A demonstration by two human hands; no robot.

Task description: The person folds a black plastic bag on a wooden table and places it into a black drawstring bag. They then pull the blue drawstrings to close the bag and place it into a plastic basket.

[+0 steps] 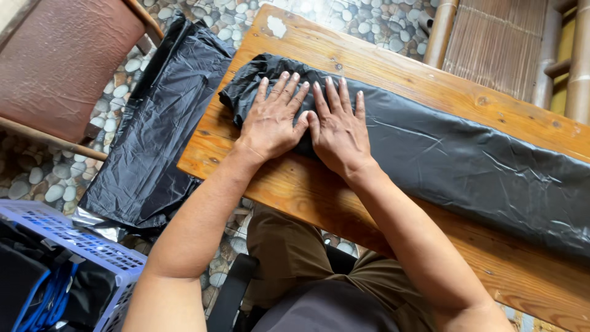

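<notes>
A long black plastic bag (455, 160) lies folded lengthwise across a wooden table (344, 203). Both of my hands press flat on its left end, side by side, with thumbs touching. My left hand (273, 120) rests on the rumpled, rolled end of the bag with fingers spread. My right hand (338, 126) lies flat just to the right of it, fingers apart. Neither hand grips anything.
A second black plastic sheet (160, 123) hangs off the table's left edge down to the pebble floor (37, 178). A brown chair (61, 61) stands at the upper left. A pale blue plastic crate (92, 252) holding blue cord sits at the lower left. Bamboo posts (442, 31) stand at the upper right.
</notes>
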